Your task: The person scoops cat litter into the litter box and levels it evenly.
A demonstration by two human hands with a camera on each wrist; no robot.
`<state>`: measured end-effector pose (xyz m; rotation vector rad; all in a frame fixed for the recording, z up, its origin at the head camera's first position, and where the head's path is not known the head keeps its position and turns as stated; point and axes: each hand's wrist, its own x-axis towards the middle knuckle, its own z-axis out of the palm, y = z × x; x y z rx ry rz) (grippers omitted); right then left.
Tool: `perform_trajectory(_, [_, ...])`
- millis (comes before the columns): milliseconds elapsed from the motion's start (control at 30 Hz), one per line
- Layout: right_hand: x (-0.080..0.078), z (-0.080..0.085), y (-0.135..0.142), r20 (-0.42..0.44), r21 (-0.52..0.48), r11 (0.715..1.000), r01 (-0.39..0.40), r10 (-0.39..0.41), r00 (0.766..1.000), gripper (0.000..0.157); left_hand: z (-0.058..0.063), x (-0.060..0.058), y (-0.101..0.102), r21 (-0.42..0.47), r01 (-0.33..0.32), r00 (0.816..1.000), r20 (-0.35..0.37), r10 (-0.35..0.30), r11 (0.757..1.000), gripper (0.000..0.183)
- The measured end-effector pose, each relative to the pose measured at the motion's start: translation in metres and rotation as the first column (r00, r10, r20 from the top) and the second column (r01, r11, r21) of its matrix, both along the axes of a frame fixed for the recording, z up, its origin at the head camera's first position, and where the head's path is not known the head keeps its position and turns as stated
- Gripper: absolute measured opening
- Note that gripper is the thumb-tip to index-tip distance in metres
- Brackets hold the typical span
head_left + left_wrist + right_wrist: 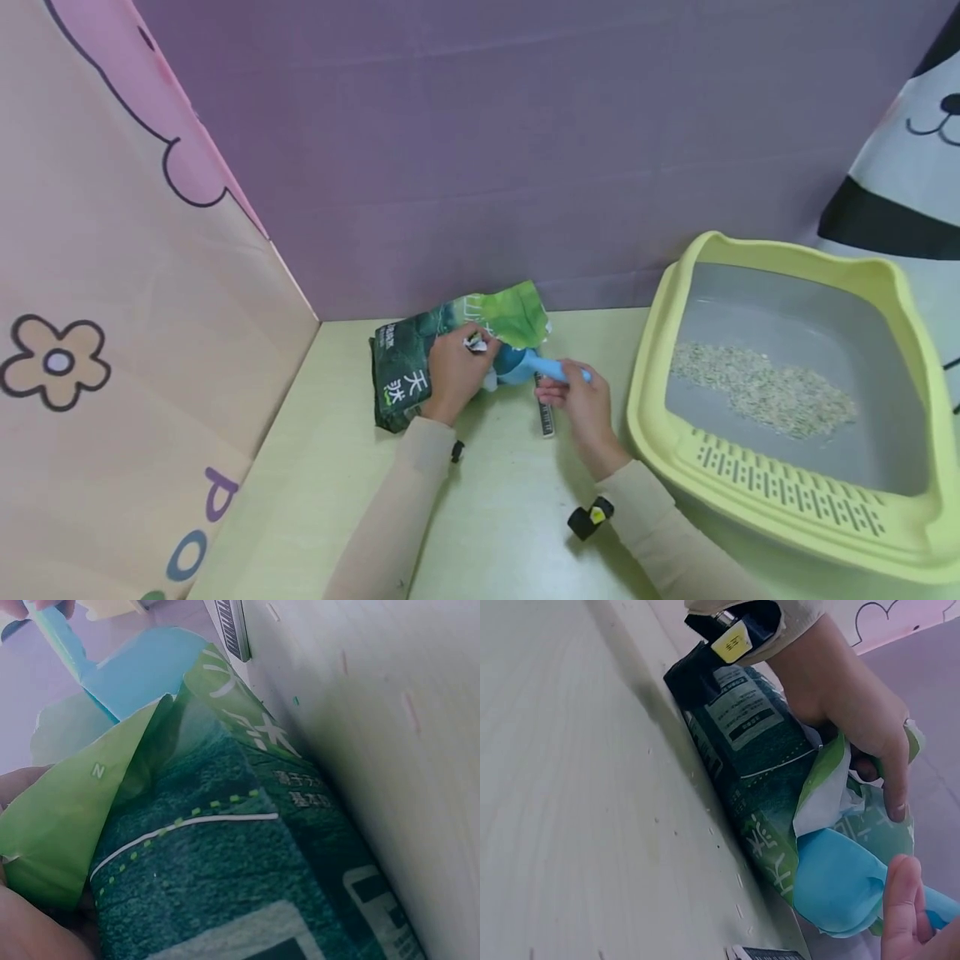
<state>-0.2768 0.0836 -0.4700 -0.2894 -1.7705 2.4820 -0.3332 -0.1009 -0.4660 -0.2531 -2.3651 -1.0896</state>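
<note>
A dark green litter bag (401, 354) with a light green top lies on its side against the back wall. My left hand (456, 371) grips the torn edge of its mouth, and in the right wrist view a flap of the bag (823, 787) is folded back beside those fingers. My right hand (588, 412) holds a light blue scoop (551, 367) by its handle. The scoop's bowl (836, 881) sits in the bag's mouth, partly covered by the bag. From the left wrist, the scoop (142, 671) shows just beyond the opening.
To the right stands a yellow-rimmed litter box (647, 392) with a grey inside and a patch of pale litter (757, 387). A black-and-white printed strip (547, 417) lies on the table (495, 500) between my hands. Small litter bits dot the tabletop.
</note>
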Motion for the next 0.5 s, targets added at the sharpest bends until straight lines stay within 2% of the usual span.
perform_trajectory(500, [0.0029, 0.0039, 0.002, 0.064, -0.056, 0.998, -0.031, 0.034, 0.997, 0.03, 0.0003, -0.0011, -0.0006, 0.008, 0.0, 1.0, 0.013, 0.0, 1.0, 0.014])
